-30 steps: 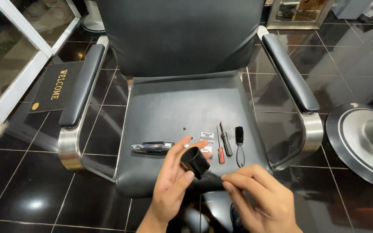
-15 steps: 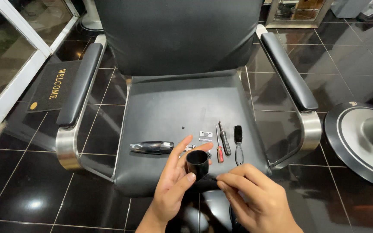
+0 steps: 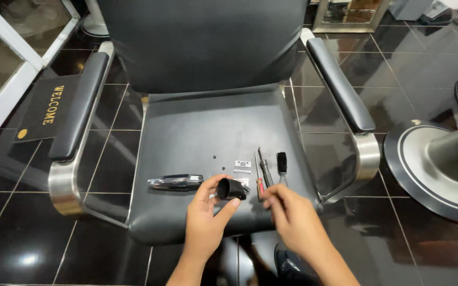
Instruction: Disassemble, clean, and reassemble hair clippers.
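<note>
In the head view, a black barber chair carries everything on its seat (image 3: 202,132), with a row of small things laid along the front edge. The left hand (image 3: 206,220) hovers over the middle of that front edge and pinches a short black cap-like part (image 3: 231,189) between thumb and curled fingers; the part lies roughly crosswise, its long axis running left to right, with its dark open mouth turned toward the left and slightly up at the camera. What is inside that mouth cannot be told. The right hand (image 3: 292,217) is just beside it, over the front right part of the seat, fingers loosely bent and close together, fingertips near the red-handled screwdriver (image 3: 260,185); whether they touch it cannot be told. Toward the front left edge lies a dark glossy clipper body (image 3: 175,182), its length parallel to the front edge. To the right of the cap sit a small silver blade plate (image 3: 243,166), a dark slim tool (image 3: 264,167) and a little black brush (image 3: 281,165), all three pointing front to back. Two tiny dark specks lie near the seat's middle. Padded armrests flank the seat, above glossy black floor tiles.
</note>
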